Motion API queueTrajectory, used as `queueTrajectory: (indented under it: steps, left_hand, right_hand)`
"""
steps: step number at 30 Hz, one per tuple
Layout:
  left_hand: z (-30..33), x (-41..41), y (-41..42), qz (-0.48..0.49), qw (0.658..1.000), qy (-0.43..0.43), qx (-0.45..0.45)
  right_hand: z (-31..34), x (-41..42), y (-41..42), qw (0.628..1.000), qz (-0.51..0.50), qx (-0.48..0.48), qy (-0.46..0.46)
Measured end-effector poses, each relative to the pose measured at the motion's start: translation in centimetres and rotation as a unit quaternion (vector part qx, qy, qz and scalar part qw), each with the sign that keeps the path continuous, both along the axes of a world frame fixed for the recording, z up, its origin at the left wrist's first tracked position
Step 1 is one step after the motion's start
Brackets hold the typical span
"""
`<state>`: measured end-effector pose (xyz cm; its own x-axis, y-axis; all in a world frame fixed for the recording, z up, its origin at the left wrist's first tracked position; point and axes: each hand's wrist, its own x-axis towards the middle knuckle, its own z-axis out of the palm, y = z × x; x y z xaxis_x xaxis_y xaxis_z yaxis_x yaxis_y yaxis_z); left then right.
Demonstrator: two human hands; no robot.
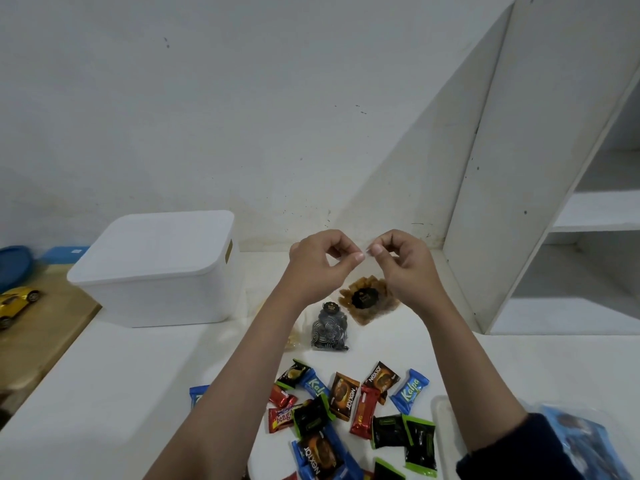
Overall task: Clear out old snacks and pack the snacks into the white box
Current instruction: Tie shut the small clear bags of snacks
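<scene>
Both your hands are up in front of you, over the white counter [519,368]. Your left hand [317,268] has thumb and forefinger pinched on the top edge of a clear bag of brown snacks [369,299], and your right hand [403,266] pinches that same edge just beside it, fingertips nearly meeting. The bag hangs down between your wrists, a dark round label on its front.

Below it, lying on the counter, there's a second clear bag of black-and-white swirl snacks [329,329], and a pale yellowish bag [292,339] peeks out from behind your left forearm.

Nearer you, a scatter of small wrapped snacks [349,407] covers the counter between your arms: blue, red, brown and black-and-green wrappers, some overlapping.

The white box [156,271] sits to your left against the wall, lid on, well apart from the loose snacks.

Far left, a yellow toy car [15,301] rests on a wooden surface with a blue lid [12,265] behind it. On your right stands a white shelf unit [540,161].
</scene>
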<state>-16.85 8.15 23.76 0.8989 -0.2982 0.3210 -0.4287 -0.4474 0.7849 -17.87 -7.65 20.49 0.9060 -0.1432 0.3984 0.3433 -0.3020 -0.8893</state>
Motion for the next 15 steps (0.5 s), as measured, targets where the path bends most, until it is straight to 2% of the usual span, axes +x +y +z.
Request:
queueTrajectory:
  steps: [4, 15]
  left_hand:
    - [-0.07, -0.19, 0.28, 0.008, 1.0, 0.011, 0.01]
    - [0.51, -0.55, 0.46, -0.004, 1.0, -0.01, -0.004]
  right_hand:
    - [0.15, 0.01, -0.47, 0.999, -0.02, 0.028, -0.009]
    - [0.53, -0.45, -0.24, 0.997, 0.06, 0.048, 0.01]
